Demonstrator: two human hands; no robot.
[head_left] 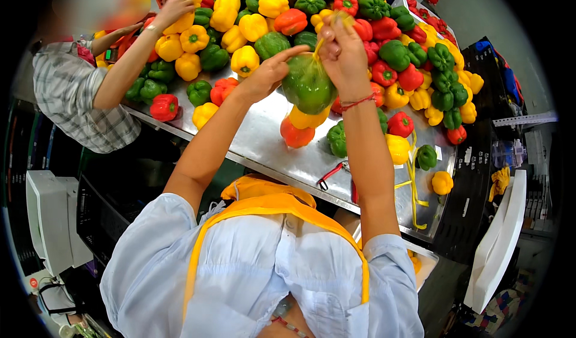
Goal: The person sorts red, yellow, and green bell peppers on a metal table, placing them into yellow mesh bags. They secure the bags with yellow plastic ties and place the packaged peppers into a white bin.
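Fingers (333, 38) of the right hand (342, 53): pressed together, pinching the gathered neck of a yellow net bag (309, 98) and holding it up over the steel table (264, 140).

Left hand (270, 71): forefinger stretched out, the other fingers loosely curled, palm against the left side of the green pepper (307, 85) at the top of the bag; steadying rather than gripping, as far as can be seen.

Net bag: hangs from the right hand above the table's near half, holding three peppers stacked green over yellow (307, 119) over orange (296, 135). Whether the orange one touches the table cannot be told.

Pepper pile (288, 14): red, yellow, green and orange, loose, covering the far half of the table.

Near edge: red-handled tool (329, 175), yellow netting strips (413, 182), a few stray peppers.

Other person (84, 92): checked shirt, at the left end of the table, hand (171, 8) reaching into the pile.

Handling note, as judgement: closing the neck well calls for keeping the pinch tight and close above the green pepper, so the netting draws snug with no slack; the left hand should keep the stack in line, as a tilt could spread the mesh or let the load swing.
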